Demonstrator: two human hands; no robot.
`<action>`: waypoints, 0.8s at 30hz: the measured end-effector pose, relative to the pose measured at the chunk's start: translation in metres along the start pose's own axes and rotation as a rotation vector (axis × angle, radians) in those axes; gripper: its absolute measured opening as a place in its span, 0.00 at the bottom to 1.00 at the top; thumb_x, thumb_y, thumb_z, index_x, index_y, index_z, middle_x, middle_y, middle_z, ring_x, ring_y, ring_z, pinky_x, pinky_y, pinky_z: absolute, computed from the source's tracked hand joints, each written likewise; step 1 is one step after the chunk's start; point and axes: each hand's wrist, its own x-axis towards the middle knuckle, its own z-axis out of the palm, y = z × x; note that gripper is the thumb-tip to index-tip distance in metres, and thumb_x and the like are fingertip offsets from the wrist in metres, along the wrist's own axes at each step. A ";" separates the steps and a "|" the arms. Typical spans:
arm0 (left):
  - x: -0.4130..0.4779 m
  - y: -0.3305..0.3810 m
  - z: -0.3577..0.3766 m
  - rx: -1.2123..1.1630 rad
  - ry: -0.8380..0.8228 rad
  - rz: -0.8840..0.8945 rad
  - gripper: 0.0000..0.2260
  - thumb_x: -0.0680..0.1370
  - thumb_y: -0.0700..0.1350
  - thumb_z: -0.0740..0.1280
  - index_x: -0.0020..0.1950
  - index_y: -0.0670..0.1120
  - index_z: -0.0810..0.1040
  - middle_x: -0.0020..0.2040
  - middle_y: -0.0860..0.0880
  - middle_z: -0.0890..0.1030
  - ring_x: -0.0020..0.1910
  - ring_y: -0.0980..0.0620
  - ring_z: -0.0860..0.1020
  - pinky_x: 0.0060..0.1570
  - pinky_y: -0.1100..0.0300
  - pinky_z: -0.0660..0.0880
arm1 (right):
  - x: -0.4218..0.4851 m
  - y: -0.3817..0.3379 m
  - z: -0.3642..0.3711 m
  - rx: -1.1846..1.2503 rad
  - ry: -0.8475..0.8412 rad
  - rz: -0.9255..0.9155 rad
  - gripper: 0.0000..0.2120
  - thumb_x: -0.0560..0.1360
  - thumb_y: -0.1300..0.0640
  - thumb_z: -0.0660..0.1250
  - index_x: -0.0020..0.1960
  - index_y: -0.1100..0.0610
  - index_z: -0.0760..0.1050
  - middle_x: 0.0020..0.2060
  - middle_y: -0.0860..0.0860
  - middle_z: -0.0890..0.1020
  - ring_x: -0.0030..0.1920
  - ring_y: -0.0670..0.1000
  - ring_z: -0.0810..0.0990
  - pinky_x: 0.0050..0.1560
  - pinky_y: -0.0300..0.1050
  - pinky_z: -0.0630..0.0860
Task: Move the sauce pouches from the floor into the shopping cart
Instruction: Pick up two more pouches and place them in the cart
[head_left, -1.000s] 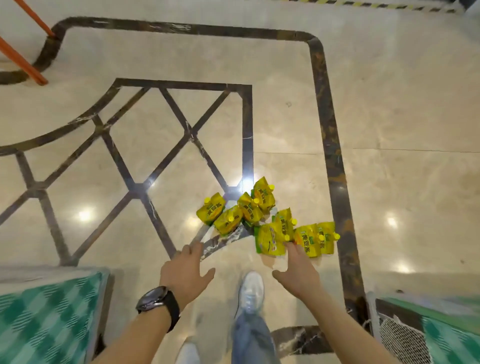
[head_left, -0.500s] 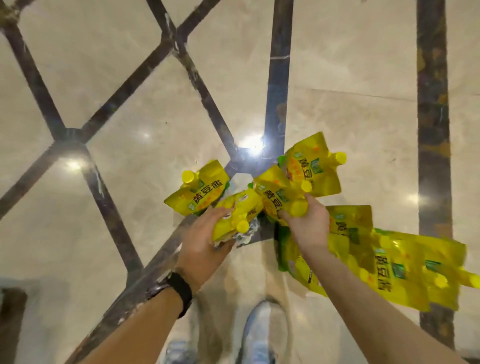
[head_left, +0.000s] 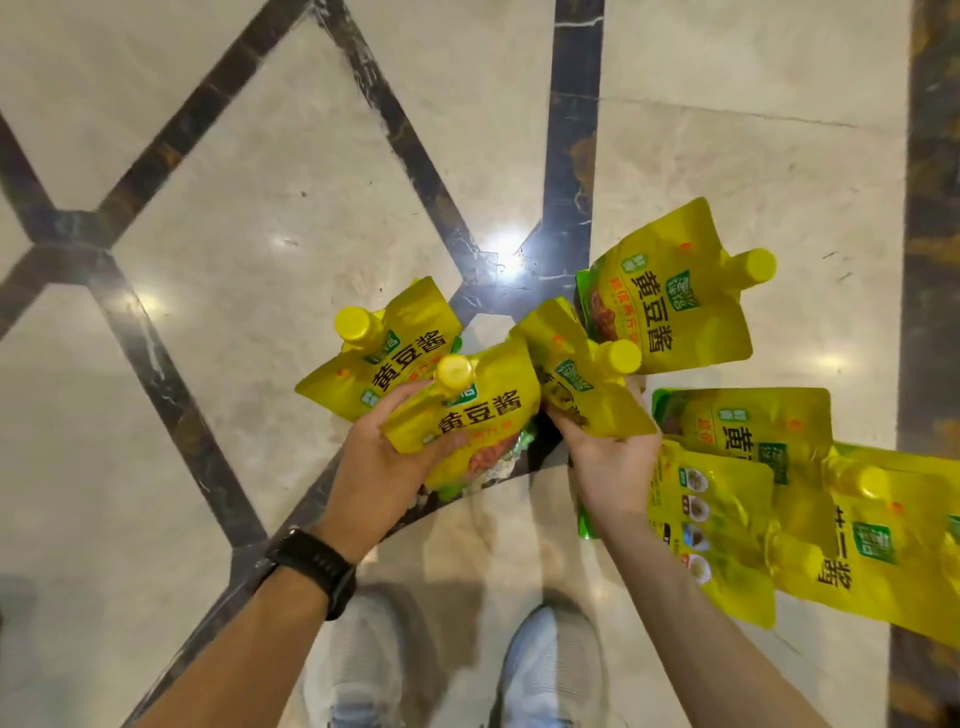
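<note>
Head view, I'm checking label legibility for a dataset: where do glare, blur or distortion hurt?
Head view: ceiling-light glare blooms on the glossy floor, off the labels. Head view: print on the front pouch in the left hand is sharp, the middle pouch in the right hand slightly soft. Head view: pouches at the frame's right edge look stretched and smeared.

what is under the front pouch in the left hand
A second yellow pouch sits under the front pouch that the left hand grips; its cap and top show. Its lower half is covered.
</note>
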 end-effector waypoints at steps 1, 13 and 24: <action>-0.005 0.007 -0.005 -0.026 -0.061 -0.046 0.21 0.71 0.42 0.78 0.63 0.48 0.80 0.57 0.51 0.86 0.59 0.52 0.83 0.57 0.52 0.80 | 0.003 -0.009 -0.005 0.012 0.004 -0.019 0.21 0.64 0.61 0.79 0.57 0.57 0.81 0.48 0.44 0.84 0.50 0.41 0.82 0.54 0.33 0.76; -0.155 0.131 -0.088 -0.331 -0.261 -0.343 0.36 0.47 0.54 0.87 0.53 0.49 0.87 0.55 0.42 0.86 0.50 0.44 0.86 0.42 0.57 0.83 | -0.062 -0.132 -0.172 0.522 -0.573 0.511 0.47 0.40 0.55 0.85 0.57 0.60 0.76 0.45 0.54 0.87 0.43 0.53 0.86 0.42 0.49 0.84; -0.291 0.286 -0.082 -0.493 -0.257 -0.543 0.43 0.52 0.55 0.86 0.65 0.45 0.81 0.61 0.39 0.83 0.56 0.40 0.84 0.51 0.48 0.83 | -0.151 -0.287 -0.272 0.591 -0.657 0.605 0.45 0.39 0.52 0.87 0.56 0.56 0.79 0.48 0.56 0.87 0.45 0.55 0.86 0.39 0.47 0.83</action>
